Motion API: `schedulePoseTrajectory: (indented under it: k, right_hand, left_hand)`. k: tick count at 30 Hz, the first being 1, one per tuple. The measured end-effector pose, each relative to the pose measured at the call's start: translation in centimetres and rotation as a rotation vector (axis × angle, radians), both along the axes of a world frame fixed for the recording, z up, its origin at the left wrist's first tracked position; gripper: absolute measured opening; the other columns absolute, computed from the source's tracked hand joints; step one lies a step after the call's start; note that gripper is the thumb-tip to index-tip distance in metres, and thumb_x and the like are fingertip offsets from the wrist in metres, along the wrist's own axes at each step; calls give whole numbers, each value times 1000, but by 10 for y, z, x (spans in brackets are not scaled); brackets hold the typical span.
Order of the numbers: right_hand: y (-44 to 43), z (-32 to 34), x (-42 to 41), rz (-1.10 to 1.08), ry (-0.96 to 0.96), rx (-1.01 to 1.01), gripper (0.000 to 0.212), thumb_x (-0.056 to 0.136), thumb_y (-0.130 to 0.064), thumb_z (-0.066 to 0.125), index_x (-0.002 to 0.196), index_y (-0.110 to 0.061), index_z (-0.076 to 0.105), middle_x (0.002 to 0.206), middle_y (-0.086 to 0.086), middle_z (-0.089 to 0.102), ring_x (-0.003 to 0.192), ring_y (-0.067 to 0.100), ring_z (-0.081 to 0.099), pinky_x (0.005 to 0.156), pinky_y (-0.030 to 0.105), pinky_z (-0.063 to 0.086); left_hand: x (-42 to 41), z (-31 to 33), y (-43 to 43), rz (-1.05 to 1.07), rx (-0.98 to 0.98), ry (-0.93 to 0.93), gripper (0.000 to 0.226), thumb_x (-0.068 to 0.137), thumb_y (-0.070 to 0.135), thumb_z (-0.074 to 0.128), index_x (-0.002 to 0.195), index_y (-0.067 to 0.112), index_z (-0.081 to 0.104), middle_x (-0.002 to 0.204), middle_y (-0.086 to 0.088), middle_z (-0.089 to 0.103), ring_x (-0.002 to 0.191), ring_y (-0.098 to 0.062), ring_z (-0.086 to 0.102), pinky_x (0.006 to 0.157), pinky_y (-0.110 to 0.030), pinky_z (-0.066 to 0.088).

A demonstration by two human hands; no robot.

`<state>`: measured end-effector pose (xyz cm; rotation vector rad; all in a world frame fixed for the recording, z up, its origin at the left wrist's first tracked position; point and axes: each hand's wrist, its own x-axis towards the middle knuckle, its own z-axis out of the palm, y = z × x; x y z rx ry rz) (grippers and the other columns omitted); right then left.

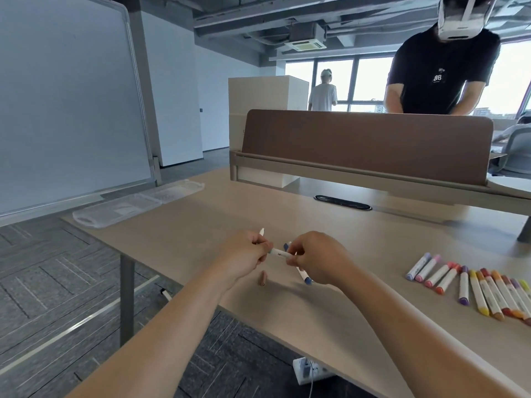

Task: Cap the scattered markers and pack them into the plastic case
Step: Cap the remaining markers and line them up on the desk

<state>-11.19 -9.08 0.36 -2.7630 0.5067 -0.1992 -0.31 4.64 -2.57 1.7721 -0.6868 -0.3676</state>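
My left hand (pixel 244 255) grips a white marker (pixel 277 252) held between both hands, its white tip poking up past my knuckles. My right hand (pixel 314 258) pinches the marker's other end and also holds a blue-capped marker (pixel 304 275) that sticks out below the fingers. A brown cap (pixel 262 278) lies on the table (pixel 201 219) just under my hands. A row of several capped markers (pixel 471 285) in purple, pink, red, yellow and orange lies at the right. The clear plastic case (pixel 135 206) lies open at the table's far left corner.
A brown divider panel (pixel 365 142) runs along the back of the table, with a cable slot (pixel 342 202) before it. A whiteboard (pixel 66 101) stands at left. One person stands behind the divider, another by the windows. A power strip (pixel 309 369) lies on the floor.
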Motion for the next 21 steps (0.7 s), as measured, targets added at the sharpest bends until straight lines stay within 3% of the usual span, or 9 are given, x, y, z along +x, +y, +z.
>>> schedulePoseTrajectory:
  k: [4,6,9,12,17,21]
  right_hand:
    - [4,-3,3,13,19,-14,14,92,-36,64,97,-26,72,87,-3,69,73,18,65,75,35,55]
    - [4,-4,3,7,4,25,12,91,-35,66,99,-27,67,87,-5,69,68,14,63,73,33,55]
    - [3,-4,10,-70,10,-53,11,89,-31,65,91,-22,59,87,-1,66,73,19,65,71,35,55]
    - [7,-9,21,-150,42,-127,7,86,-23,59,82,-17,59,77,1,60,76,22,62,67,33,53]
    - [12,-17,30,-211,50,-166,6,89,-12,55,92,-13,60,82,1,59,78,22,60,66,31,50]
    - [10,-23,32,-246,88,-171,16,87,-5,54,76,-15,48,72,0,49,77,23,55,63,29,44]
  left_hand:
    - [1,-6,2,-5,-32,65,19,96,10,57,77,9,63,54,0,50,51,-15,38,50,-26,29]
    - [3,-6,3,-10,-71,97,10,97,11,56,94,8,65,58,-1,52,52,-14,39,50,-24,29]
    - [7,-2,4,51,-42,38,17,97,20,58,113,18,57,70,-3,62,56,-14,47,54,-26,36]
    - [8,0,5,109,101,-122,17,92,21,61,105,9,62,77,-4,65,62,-15,50,61,-27,39]
    - [4,-2,6,88,264,-209,22,89,25,67,99,6,65,91,-9,68,72,-15,55,60,-26,38]
    - [4,-1,9,39,385,-276,21,88,27,67,89,7,70,75,3,65,67,-6,54,56,-23,36]
